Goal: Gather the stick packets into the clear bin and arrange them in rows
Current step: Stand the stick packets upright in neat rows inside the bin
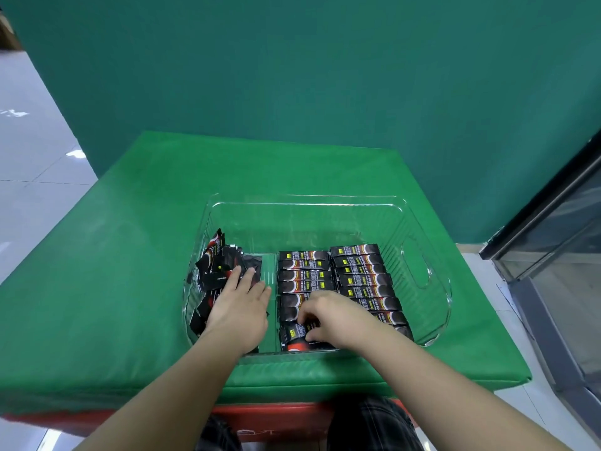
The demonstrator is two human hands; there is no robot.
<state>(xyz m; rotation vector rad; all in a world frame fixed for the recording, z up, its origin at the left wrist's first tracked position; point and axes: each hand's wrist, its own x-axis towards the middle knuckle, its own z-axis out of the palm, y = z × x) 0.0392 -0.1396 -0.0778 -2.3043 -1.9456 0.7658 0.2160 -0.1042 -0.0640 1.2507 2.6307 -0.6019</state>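
- Since rows are the aim, the packets [357,275] lie flat in two columns at the bin's [422,229] centre and right; a loose heap [221,271] waits left of centre.
- Right hand [335,317] pinches a packet at the middle column's near end, apparently seating it.
- Left hand [237,307] rests flat, fingers straight, steadying the heap.
- Green table [130,255] lies beneath.

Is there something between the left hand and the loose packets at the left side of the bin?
Nothing visible. The left hand already rests with straight fingers on the loose pile of packets inside the clear bin, with no object between them.
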